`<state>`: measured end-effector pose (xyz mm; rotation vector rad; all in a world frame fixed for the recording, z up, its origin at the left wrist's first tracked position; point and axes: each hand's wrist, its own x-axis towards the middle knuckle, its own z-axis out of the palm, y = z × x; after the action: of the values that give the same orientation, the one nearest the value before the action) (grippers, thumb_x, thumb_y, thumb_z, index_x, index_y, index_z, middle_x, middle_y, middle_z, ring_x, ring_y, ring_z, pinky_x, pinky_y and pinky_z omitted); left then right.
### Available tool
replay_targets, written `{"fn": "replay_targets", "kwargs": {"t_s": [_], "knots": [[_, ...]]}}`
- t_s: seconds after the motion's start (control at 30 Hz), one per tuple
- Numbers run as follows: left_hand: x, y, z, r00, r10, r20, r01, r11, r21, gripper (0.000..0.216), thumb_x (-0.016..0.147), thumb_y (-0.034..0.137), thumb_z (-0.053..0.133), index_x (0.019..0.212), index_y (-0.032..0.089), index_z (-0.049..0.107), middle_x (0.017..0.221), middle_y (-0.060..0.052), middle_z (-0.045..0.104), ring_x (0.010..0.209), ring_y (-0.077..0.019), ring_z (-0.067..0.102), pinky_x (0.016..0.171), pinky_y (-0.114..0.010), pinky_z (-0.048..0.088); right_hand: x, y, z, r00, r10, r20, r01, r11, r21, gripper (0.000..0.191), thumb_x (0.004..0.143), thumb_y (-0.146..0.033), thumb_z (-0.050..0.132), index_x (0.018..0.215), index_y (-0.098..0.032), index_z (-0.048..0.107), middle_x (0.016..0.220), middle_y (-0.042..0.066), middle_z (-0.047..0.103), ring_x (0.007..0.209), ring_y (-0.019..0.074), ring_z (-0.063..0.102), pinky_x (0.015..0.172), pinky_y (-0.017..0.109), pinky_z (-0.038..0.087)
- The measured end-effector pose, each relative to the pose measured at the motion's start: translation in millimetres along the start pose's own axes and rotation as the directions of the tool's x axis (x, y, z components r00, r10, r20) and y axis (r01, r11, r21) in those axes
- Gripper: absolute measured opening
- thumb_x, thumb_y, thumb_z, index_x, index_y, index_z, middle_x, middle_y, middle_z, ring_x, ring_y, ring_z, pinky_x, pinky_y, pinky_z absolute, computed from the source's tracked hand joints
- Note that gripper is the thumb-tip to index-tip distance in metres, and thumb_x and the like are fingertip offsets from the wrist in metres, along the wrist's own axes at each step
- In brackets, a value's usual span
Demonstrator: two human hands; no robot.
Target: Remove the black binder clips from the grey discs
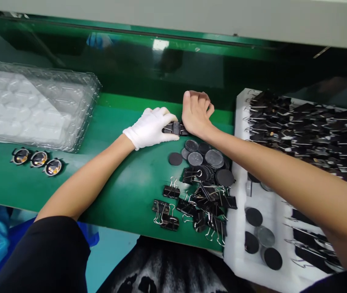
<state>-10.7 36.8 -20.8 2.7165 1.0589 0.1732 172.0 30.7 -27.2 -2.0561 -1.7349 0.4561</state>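
My left hand [153, 128], in a white glove, has its thumb and fingers around a small black piece with binder clips [175, 128] at its sides, low on the green mat. Against the right end of that piece rests the heel of my bare right hand [196, 112]; its fingers are raised, slightly bent and apart, with nothing seen in them. Part of the clipped piece is hidden by both hands. Just nearer to me lie several round black and grey discs [195, 158], and below them a heap of loose black binder clips [208, 199] with wire handles.
On the right, a white foam tray [234, 228] holds rows of clipped pieces [310, 130] and loose discs [254, 216]. Clear plastic blister trays [39, 106] stand at the left. Three round clipped pieces [39, 158] lie before them. A dark glossy panel [173, 69] rises behind the mat.
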Motion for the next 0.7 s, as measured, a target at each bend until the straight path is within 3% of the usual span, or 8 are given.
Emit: {"fn": "replay_targets", "kwargs": {"t_s": [0.13, 0.27, 0.33, 0.43, 0.47, 0.53, 0.6, 0.7], "knots": [[-2, -3, -1, 0.999, 0.032, -0.014, -0.032, 0.999, -0.011, 0.062, 0.092, 0.066, 0.065, 0.137, 0.023, 0.064, 0.127, -0.013, 0.066, 0.120, -0.0364, 0.061, 0.102, -0.046, 0.042, -2, -4, 0, 1.000, -0.005, -0.015, 0.005, 1.000, 0.018, 0.061, 0.109, -0.050, 0.009, 0.152, -0.022, 0.043, 0.161, 0.019, 0.038, 0.159, 0.0349, 0.021, 0.123, 0.068, 0.017], [-10, -9, -4, 0.998, 0.061, -0.032, -0.062, 0.997, -0.044, 0.068, 0.094, 0.053, 0.066, 0.152, 0.021, 0.051, 0.136, -0.014, 0.065, 0.124, -0.0346, 0.061, 0.103, -0.044, 0.046, 3, -7, -9, 0.999, 0.034, 0.026, -0.035, 0.998, 0.047, 0.061, 0.108, -0.053, 0.012, 0.149, -0.026, 0.049, 0.161, 0.016, 0.041, 0.158, 0.0352, 0.025, 0.123, 0.066, 0.022], [-14, -11, -4, 0.997, 0.056, -0.057, -0.062, 0.992, -0.111, 0.061, 0.097, 0.047, 0.062, 0.150, 0.019, 0.051, 0.139, -0.014, 0.065, 0.125, -0.0311, 0.063, 0.103, -0.041, 0.048, 7, -7, -20, 0.995, 0.022, 0.099, -0.039, 0.985, 0.166, 0.067, 0.108, -0.056, 0.008, 0.139, -0.026, 0.059, 0.153, 0.014, 0.051, 0.150, 0.0344, 0.039, 0.121, 0.061, 0.030], [-17, -7, -4, 0.988, -0.050, -0.149, 0.014, 0.972, -0.233, 0.044, 0.102, 0.048, 0.051, 0.133, 0.018, 0.061, 0.126, -0.012, 0.072, 0.113, -0.0263, 0.069, 0.095, -0.037, 0.052, 6, -4, -43, 0.948, -0.142, 0.284, 0.000, 0.894, 0.447, 0.081, 0.106, -0.064, 0.003, 0.115, -0.021, 0.071, 0.129, 0.015, 0.069, 0.125, 0.0313, 0.063, 0.109, 0.050, 0.048], [-17, -4, -4, 0.974, -0.122, -0.189, 0.066, 0.959, -0.275, 0.041, 0.104, 0.049, 0.046, 0.123, 0.018, 0.064, 0.116, -0.012, 0.074, 0.105, -0.0255, 0.071, 0.090, -0.037, 0.053, 3, -3, -50, 0.923, -0.197, 0.330, 0.003, 0.862, 0.507, 0.080, 0.105, -0.069, 0.009, 0.110, -0.020, 0.072, 0.122, 0.016, 0.072, 0.118, 0.0305, 0.066, 0.102, 0.046, 0.052], [-15, 2, -5, 0.927, -0.275, -0.254, 0.168, 0.912, -0.374, 0.045, 0.107, 0.052, 0.034, 0.101, 0.019, 0.065, 0.092, -0.009, 0.074, 0.086, -0.0240, 0.071, 0.080, -0.036, 0.052, -7, -2, -61, 0.884, -0.255, 0.391, 0.004, 0.841, 0.540, 0.064, 0.101, -0.073, 0.040, 0.107, -0.018, 0.073, 0.116, 0.016, 0.075, 0.109, 0.0295, 0.068, 0.092, 0.041, 0.056], [-14, 7, -7, 0.884, -0.390, -0.258, 0.232, 0.844, -0.484, 0.052, 0.108, 0.054, 0.028, 0.085, 0.021, 0.062, 0.075, -0.007, 0.069, 0.072, -0.0216, 0.068, 0.072, -0.035, 0.051, -18, -1, -66, 0.864, -0.298, 0.406, 0.038, 0.843, 0.537, 0.043, 0.089, -0.056, 0.073, 0.109, -0.018, 0.073, 0.116, 0.013, 0.075, 0.105, 0.0266, 0.068, 0.088, 0.037, 0.056], [-17, 14, -11, 0.865, -0.458, -0.203, 0.277, 0.775, -0.567, 0.060, 0.106, 0.061, 0.026, 0.077, 0.021, 0.060, 0.066, -0.005, 0.066, 0.066, -0.0194, 0.064, 0.066, -0.033, 0.049, -33, -2, -65, 0.832, -0.369, 0.413, 0.115, 0.845, 0.522, 0.028, 0.077, -0.032, 0.083, 0.099, -0.017, 0.074, 0.101, 0.007, 0.076, 0.091, 0.0213, 0.067, 0.081, 0.032, 0.053]]}}
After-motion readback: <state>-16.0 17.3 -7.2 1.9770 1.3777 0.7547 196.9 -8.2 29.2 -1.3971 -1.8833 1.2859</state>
